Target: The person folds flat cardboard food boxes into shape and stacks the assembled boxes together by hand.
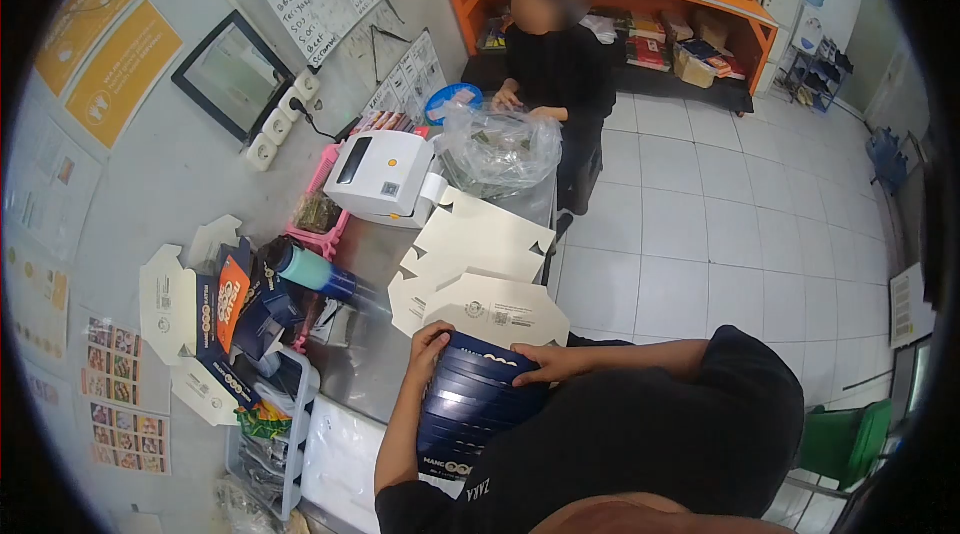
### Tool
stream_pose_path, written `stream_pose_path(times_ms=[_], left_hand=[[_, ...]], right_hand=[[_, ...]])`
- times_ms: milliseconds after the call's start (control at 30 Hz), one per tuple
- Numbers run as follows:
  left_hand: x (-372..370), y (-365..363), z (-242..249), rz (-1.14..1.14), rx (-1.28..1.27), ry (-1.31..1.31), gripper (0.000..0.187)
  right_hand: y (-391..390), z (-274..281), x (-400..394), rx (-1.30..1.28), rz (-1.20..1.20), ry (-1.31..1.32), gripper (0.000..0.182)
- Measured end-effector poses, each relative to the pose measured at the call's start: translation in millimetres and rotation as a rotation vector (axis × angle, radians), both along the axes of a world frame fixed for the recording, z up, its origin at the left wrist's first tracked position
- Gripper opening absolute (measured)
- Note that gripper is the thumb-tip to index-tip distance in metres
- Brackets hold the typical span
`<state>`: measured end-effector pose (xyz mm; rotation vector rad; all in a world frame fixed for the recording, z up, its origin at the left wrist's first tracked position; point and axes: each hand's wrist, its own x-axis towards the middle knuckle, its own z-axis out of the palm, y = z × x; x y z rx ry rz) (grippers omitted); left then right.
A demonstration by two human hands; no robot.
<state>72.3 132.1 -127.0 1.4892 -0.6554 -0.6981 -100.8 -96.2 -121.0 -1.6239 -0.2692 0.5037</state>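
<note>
Navy cartons [480, 404], flat and overlapped like shingles so that each edge shows, lie between the person's two hands at the near part of the counter [365, 364]; the stepped edges seem to suit a grip that squares or steadies the whole stack, since one hand takes each upper corner. The left hand [428, 346] is partly closed on the upper left corner, its fingers bent over the edge; the right hand [548, 364] is part open on the opposite corner, thumb laid across the printed face and the other fingers mostly hidden, so how tightly they close cannot be told. Pale card sheets [475, 244] lie fanned just beyond, with a printed cream panel [500, 312] right behind the stack; set there, they seem within easy reach.

Left forearm rises nearly straight from the near edge, elbow low; the right forearm comes in almost level from the side, so the hands face each other across the stack. A bottle [318, 272] lies tilted to the left; a white label printer [385, 174] stands farther off; another person [560, 74] is beyond a clear plastic bag [500, 149].
</note>
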Motion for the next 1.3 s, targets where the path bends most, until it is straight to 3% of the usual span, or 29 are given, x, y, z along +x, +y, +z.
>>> stream_pose_path(times_ms=[133, 333, 533, 667, 733, 800, 867, 933, 1000, 1067, 1100, 1167, 1233, 1300], left_hand=[[3, -1, -1, 0.030, 0.004, -0.001, 0.020], [13, -1, 7, -0.023, 0.154, -0.078, 0.021], [21, 6, 16, -0.083, 0.365, -0.165, 0.029], [17, 0, 46, -0.133, 0.377, -0.456, 0.027], [15, -7, 64, -0.104, 0.412, -0.741, 0.023], [11, -20, 105, -0.074, 0.311, -0.745, 0.018], [-33, -45, 192, -0.003, 0.153, -0.751, 0.016], [-74, -54, 250, -0.015, -0.082, -0.859, 0.015], [-112, -58, 285, 0.107, -0.359, -0.921, 0.010], [-141, -60, 299, 0.246, -0.776, -0.889, 0.021], [-149, -60, 303, 0.318, -0.942, -0.844, 0.021], [-170, -54, 308, 0.424, -1.171, -0.737, 0.020], [-184, -47, 309, 0.492, -1.303, -0.634, 0.020], [-203, -38, 312, 0.552, -1.374, -0.539, 0.020]], right_hand=[[3, -4, 1, -0.054, -0.014, -0.042, 0.064], [7, 1, 9, -0.145, -0.001, -0.191, 0.076], [17, 11, 14, -0.039, -0.042, -0.225, 0.070], [22, 20, 17, 0.039, -0.003, 0.022, 0.072], [28, 21, 20, -0.018, -0.057, -0.073, 0.070], [37, 20, 21, -0.068, -0.098, -0.158, 0.068], [46, 21, 22, -0.033, -0.140, -0.189, 0.069], [54, 23, 28, -0.013, -0.128, -0.252, 0.071], [62, 22, 35, 0.187, -0.037, -0.084, 0.075], [70, 53, 39, 0.360, 0.092, 0.171, 0.082], [78, 45, 34, 0.018, -0.107, -0.022, 0.079], [81, 0, 46, 0.174, 0.023, -0.367, 0.078], [87, 21, 45, 0.311, 0.023, 0.257, 0.080], [87, 21, 51, 0.187, 0.030, 0.102, 0.081]])
